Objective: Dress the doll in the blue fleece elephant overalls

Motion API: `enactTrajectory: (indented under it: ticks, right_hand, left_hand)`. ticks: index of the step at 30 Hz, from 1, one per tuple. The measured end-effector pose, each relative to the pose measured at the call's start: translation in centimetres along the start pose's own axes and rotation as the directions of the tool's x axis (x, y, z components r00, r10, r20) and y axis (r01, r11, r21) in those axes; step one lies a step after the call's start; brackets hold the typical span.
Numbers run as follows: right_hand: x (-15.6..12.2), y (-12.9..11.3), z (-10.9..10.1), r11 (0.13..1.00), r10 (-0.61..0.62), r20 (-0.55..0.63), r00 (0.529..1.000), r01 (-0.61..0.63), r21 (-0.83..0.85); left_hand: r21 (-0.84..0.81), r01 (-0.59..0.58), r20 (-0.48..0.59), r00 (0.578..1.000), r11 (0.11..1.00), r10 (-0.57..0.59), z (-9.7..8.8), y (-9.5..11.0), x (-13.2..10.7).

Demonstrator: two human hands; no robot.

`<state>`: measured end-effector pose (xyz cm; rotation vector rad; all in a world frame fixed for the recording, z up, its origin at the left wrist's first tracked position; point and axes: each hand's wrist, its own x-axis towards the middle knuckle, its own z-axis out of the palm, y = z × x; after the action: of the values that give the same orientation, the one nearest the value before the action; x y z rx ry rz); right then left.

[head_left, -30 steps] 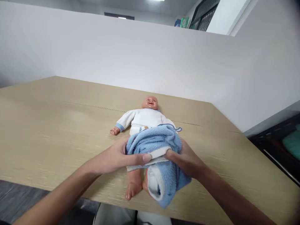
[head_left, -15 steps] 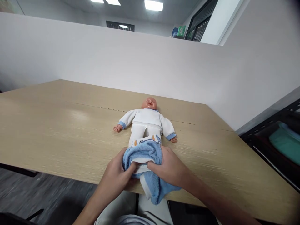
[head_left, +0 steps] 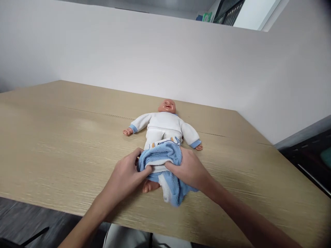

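Observation:
A baby doll in a white top with blue cuffs lies on its back on the wooden table, head away from me. Bunched around its legs is a pair of blue fleece trousers with a white lining. My left hand grips the trousers' left side at the waistband, thumb pressed on the white edge. My right hand grips the right side of the same waistband. One bare doll foot pokes out below my left hand.
A white partition wall runs behind the table. The table's near edge lies just below my forearms. A dark shelf unit stands at the right. My knees show under the table edge.
The bunched trousers have slid down from the doll's belly to its legs, uncovering the white top and right arm. Both hands stayed clamped on the waistband.

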<state>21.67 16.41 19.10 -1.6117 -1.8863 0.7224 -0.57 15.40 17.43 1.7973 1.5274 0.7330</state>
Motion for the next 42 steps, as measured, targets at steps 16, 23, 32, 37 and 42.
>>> enactTrajectory:
  ticks: [16,23,32,37,42]
  right_hand:
    - [-3.1,-2.4,1.0,0.980,-0.024,0.259,0.966,0.074,-0.186]
    - [-3.7,-1.9,2.2,0.964,-0.021,0.277,0.961,0.093,-0.250]
    - [-2.1,-0.5,1.1,0.980,-0.200,0.189,0.961,0.193,0.055]
    - [0.5,0.9,0.6,0.965,-0.258,0.168,0.951,0.264,-0.010]
    - [2.4,1.8,-0.9,0.955,-0.296,0.240,0.925,0.289,0.063]
  left_hand:
    - [-0.128,0.084,0.256,0.965,0.988,-0.049,-0.3,-2.9,-4.4]
    - [-0.165,-0.037,0.225,0.972,0.986,0.074,1.4,-4.4,-4.9]
    - [-0.439,-0.089,0.039,0.992,0.894,0.117,1.4,-3.6,-3.6]
    - [-0.346,-0.072,0.019,0.996,0.935,0.084,0.1,-2.5,-1.8]
    - [-0.306,-0.144,0.053,0.984,0.941,0.168,-1.6,-2.9,0.4]
